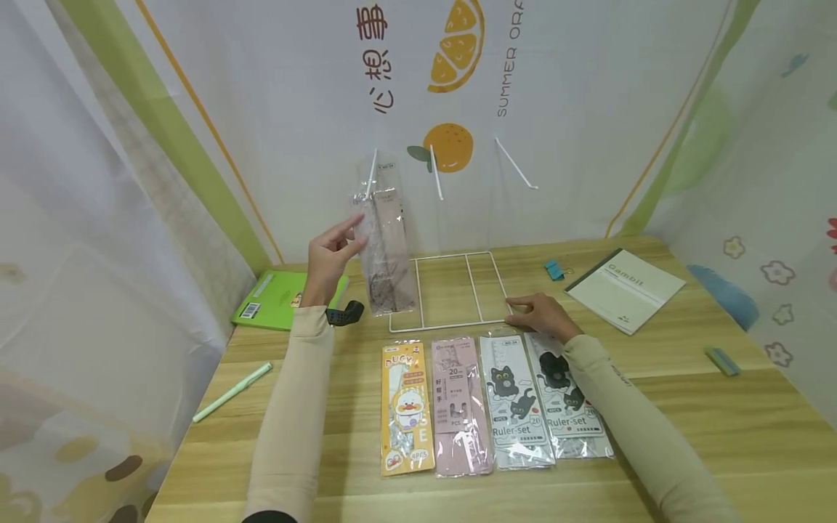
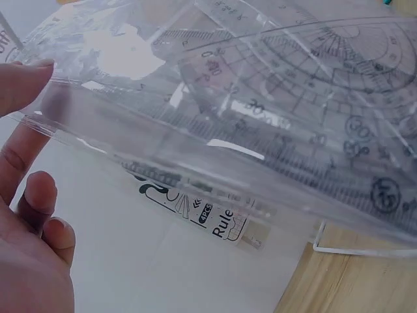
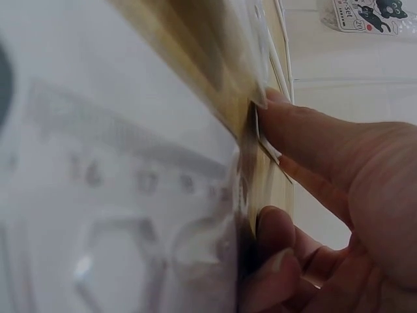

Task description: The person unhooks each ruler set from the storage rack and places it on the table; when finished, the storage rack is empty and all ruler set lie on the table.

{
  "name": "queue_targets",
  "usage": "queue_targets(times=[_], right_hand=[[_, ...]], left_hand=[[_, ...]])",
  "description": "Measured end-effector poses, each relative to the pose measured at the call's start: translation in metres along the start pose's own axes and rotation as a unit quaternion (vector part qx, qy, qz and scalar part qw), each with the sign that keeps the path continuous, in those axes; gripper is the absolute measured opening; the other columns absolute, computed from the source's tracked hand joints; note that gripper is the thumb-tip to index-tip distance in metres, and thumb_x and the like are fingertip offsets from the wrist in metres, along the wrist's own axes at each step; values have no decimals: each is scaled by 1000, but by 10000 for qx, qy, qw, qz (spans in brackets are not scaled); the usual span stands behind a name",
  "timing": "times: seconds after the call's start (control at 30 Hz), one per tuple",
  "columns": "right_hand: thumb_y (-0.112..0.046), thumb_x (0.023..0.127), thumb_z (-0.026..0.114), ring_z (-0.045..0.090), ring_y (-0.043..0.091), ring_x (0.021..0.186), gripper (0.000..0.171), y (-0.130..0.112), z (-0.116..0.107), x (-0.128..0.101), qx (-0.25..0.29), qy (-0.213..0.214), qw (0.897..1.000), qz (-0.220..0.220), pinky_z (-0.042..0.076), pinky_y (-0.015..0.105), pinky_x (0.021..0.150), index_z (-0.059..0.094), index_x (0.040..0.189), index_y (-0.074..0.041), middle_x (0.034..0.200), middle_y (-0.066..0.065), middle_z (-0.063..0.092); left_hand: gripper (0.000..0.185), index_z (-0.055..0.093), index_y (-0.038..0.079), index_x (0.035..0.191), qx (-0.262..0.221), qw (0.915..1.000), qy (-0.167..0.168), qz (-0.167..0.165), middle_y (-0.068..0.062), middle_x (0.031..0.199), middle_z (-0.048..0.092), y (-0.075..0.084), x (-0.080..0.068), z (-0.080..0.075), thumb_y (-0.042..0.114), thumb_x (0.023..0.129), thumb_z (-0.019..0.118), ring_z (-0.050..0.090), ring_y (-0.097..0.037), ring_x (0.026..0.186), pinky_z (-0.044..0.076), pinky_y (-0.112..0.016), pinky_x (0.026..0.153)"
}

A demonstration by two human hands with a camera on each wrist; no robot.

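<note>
My left hand (image 1: 356, 231) is raised and pinches a clear ruler packet (image 1: 386, 247) by its left edge, its top at the left hook (image 1: 370, 173) of a white wire rack (image 1: 451, 290). In the left wrist view a finger (image 2: 23, 85) lies on the packet (image 2: 260, 98), which fills the frame. My right hand (image 1: 516, 309) rests with straight fingers on the rack's front right corner, over the top of a dark cat ruler packet (image 1: 569, 399). Beside that lie a grey cat packet (image 1: 516, 399), a pink packet (image 1: 461, 403) and a yellow duck packet (image 1: 407, 407).
Two more hooks (image 1: 436, 173) (image 1: 516, 164) stick out of the back wall. A green book (image 1: 281, 298), a black clip (image 1: 344, 314) and a green pen (image 1: 232, 392) lie left. A notebook (image 1: 624, 289), a blue clip (image 1: 554, 269) and an eraser (image 1: 722, 361) lie right.
</note>
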State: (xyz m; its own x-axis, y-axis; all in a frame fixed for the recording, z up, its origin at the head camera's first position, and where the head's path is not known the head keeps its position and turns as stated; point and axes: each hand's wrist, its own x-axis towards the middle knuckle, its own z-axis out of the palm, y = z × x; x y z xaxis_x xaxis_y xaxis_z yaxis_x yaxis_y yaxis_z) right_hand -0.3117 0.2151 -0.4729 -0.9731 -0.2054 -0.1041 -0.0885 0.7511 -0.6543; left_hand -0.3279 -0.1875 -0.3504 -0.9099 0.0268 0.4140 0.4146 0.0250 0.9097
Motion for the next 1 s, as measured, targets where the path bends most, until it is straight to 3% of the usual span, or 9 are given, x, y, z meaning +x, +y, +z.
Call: queue_targets(times=[0.17,0.6,1.0], right_hand=[[-31,91,75,44,17,65,57,1,0,0,6,0,10000,78,38,29,58,58,141,-7,76,8,58],[-32,91,76,40,15,59,57,2,0,2,-15,6,10000,45,35,28,55,59,140,-7,66,2,50],[-31,91,75,42,15,61,57,3,0,2,-115,-16,9999,-64,37,29,56,58,140,-6,70,5,55]], left_hand=[[42,65,6,133,-66,9999,-15,135,4,88,55,-10,-6,-4,2,92,72,35,-8,64,32,-18,59],[41,67,6,130,-13,9998,-142,157,4,81,55,8,-31,-10,3,90,75,41,-9,68,40,-19,63],[44,74,14,121,-843,9960,-136,274,3,76,54,26,-47,-7,-12,86,69,45,-9,72,45,-17,67]])
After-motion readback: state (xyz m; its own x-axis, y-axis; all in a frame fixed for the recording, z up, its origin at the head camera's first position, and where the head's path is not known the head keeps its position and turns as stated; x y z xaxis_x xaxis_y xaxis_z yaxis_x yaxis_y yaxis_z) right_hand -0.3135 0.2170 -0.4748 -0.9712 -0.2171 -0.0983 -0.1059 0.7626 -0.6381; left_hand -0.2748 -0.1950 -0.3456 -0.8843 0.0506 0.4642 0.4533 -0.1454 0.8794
